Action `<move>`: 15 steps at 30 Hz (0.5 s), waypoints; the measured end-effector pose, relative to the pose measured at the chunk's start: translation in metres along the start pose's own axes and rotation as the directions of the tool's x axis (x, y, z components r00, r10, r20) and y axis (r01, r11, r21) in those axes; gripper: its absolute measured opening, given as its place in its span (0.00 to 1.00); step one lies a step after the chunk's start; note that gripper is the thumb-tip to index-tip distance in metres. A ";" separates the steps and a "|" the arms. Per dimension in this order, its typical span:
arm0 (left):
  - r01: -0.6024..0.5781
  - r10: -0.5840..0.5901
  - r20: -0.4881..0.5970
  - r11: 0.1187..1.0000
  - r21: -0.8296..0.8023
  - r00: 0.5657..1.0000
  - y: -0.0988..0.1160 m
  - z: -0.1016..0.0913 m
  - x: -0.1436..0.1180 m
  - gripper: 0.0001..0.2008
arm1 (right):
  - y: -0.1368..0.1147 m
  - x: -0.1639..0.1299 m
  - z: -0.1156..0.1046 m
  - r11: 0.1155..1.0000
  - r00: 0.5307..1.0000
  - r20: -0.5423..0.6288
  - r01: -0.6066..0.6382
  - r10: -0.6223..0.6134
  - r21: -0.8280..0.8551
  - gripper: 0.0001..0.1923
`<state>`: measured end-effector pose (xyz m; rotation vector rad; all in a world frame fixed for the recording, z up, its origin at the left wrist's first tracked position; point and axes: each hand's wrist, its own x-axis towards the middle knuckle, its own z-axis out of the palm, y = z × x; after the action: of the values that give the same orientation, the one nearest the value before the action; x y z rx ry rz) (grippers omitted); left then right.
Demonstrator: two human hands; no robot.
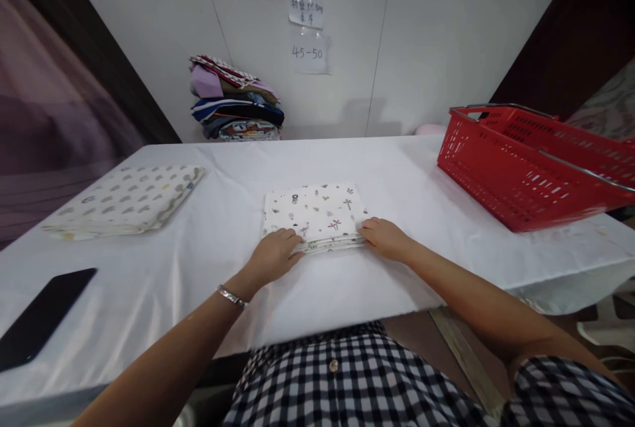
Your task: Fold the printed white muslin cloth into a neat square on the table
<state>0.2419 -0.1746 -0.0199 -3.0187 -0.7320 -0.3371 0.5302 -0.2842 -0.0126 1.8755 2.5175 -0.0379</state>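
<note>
A person's left hand (274,254) and right hand (383,236) rest on the near corners of a folded printed cloth (314,211) lying at the middle of a white-covered table (397,169), fingers curled over its layered near edge; whether they pinch it cannot be told. A silver bracelet (231,296) circles the left wrist. A second folded cloth (126,199) lies to the left, a black phone (42,316) nearer, a red basket (533,162) at right, stacked fabrics (235,102) by the wall.
</note>
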 end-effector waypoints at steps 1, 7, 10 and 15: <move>0.006 -0.006 0.010 1.000 0.013 1.000 0.001 0.000 0.001 0.09 | 0.000 0.000 0.002 1.000 1.000 -0.011 0.002 -0.002 -0.021 0.08; 0.037 -0.037 -0.004 0.993 0.113 0.999 0.006 -0.003 0.002 0.06 | 0.002 -0.004 0.004 0.998 0.995 -0.098 0.027 -0.033 -0.061 0.10; 0.013 -0.009 -0.034 0.991 0.133 0.999 0.007 -0.001 -0.001 0.06 | 0.001 -0.011 0.006 0.998 0.987 -0.154 0.025 -0.034 -0.059 0.10; -0.033 0.037 -0.036 0.993 0.113 0.999 0.010 0.005 -0.009 0.07 | -0.005 -0.019 0.018 0.999 0.981 -0.191 0.035 -0.036 -0.005 0.14</move>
<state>0.2399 -0.1871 -0.0261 -2.9075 -0.6711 -0.3396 0.5305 -0.3046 -0.0302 1.9202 2.6711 0.1516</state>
